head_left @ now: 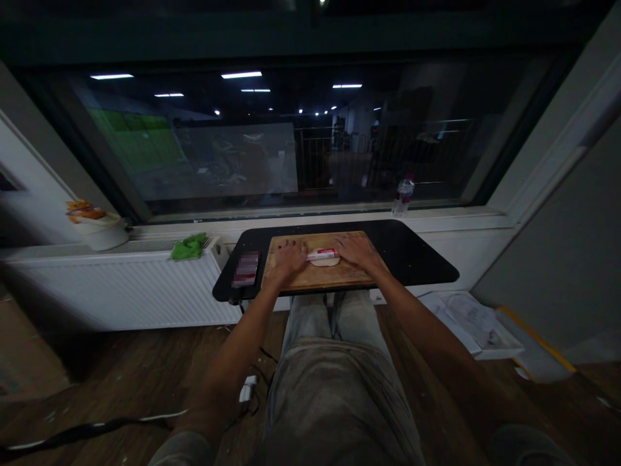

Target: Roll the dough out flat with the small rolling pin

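Note:
On a wooden cutting board lies a flat, pale, roundish piece that looks like dough. Across it rests a short white stick with red printing, apparently a wrapped rolling pin. My left hand lies over the left end of the stick, palm down, fingers stretched forward. Over its right end lies my right hand, also palm down, with fingers extended toward the left. Both ends of the stick are hidden under the hands.
The board sits on a black table below a window. A phone, its screen blurred out, lies left of the board. A water bottle stands on the sill. A green cloth and a white pot are on the radiator.

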Motion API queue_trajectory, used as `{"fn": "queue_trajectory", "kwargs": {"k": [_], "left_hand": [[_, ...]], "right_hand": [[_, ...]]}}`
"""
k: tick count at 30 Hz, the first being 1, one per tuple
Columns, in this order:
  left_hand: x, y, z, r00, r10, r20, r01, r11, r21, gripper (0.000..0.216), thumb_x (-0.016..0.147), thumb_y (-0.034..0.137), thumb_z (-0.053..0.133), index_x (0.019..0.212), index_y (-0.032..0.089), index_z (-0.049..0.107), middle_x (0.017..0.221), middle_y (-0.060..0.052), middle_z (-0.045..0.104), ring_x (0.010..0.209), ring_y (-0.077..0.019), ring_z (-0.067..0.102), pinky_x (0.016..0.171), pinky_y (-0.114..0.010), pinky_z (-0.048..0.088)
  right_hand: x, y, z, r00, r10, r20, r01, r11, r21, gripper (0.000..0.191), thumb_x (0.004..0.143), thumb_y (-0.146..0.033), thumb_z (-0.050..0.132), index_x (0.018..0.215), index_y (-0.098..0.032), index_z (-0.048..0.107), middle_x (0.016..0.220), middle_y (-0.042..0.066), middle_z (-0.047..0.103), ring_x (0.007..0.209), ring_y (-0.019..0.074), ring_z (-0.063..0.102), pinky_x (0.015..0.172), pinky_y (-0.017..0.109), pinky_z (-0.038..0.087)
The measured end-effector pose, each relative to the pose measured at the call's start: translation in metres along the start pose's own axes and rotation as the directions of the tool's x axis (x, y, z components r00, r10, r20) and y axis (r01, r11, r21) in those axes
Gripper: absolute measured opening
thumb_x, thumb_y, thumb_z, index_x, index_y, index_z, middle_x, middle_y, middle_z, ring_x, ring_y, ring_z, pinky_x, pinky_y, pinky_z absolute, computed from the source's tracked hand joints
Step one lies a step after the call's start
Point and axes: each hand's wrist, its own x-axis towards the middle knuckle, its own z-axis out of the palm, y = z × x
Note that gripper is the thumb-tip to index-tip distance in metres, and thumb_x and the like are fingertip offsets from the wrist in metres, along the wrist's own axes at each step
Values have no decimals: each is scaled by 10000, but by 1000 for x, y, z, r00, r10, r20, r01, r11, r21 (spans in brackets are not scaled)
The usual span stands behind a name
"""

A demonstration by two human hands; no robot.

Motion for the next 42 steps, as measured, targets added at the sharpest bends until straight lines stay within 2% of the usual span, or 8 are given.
{"fn": "queue_trajectory", "kwargs": {"k": [3,9,13,22,26,33,37,42], "left_hand": [[-5,2,3,998,-48,-41,47,999,-21,518,1179,374,368,1577,158,621,1480,-254,721,1413,-435,629,1170,-648,502],[-17,6,6,993,-53,-101,49,998,-51,540,1161,366,423,1646,180,572,1432,-231,757,1401,-423,645,1160,-602,520],[-30,13,-1,992,-91,-91,88,996,-34,575,1169,360,386,1675,137,545,1476,-254,737,1403,-426,646,1165,-611,513],[-52,33,-12,985,-156,-69,156,988,-1,587,1185,326,358,1702,107,529,1509,-250,734,1483,-400,621,1183,-558,498],[-61,40,-9,982,-161,-98,160,987,-18,578,1195,342,356,1694,118,545,1522,-249,726,1500,-407,611,1210,-572,481],[-78,55,-7,978,-164,-126,163,986,-14,612,1211,388,326,1725,113,515,1512,-272,713,1471,-422,622,1196,-574,493],[-82,58,-6,977,-166,-136,163,986,-37,619,1211,412,331,1710,110,537,1518,-284,699,1455,-422,628,1180,-565,497],[-80,56,-10,980,-143,-140,138,990,-39,611,1207,408,324,1697,132,561,1466,-261,733,1413,-418,644,1151,-569,509]], "right_hand": [[0,0,2,1000,21,0,-21,1000,4,523,1194,-327,361,1486,-167,764,1545,163,748,1443,337,691,1184,444,524],[-3,-2,1,1000,11,6,-11,1000,-24,498,1187,-309,388,1443,-170,792,1536,165,755,1406,346,711,1149,434,538],[-4,-4,-4,998,62,25,-62,998,0,505,1188,-306,362,1411,-188,799,1487,152,784,1359,339,737,1113,423,550],[3,-4,-2,997,49,61,-48,999,-13,536,1168,-249,342,1427,-152,801,1500,162,777,1384,318,725,1149,394,524],[15,-1,7,1000,4,6,-4,1000,9,507,1149,-211,405,1504,-148,761,1586,141,726,1445,285,686,1211,389,490],[33,5,16,997,-71,-34,69,996,-54,441,1139,-214,470,1392,-226,831,1489,106,792,1401,280,684,1217,407,471],[37,6,16,992,-127,-18,126,990,-69,443,1146,-192,445,1337,-206,845,1464,114,801,1398,259,686,1256,400,429],[31,5,21,999,-11,-47,13,999,33,456,1152,-228,440,1386,-161,825,1464,155,796,1389,294,707,1217,416,488]]}}
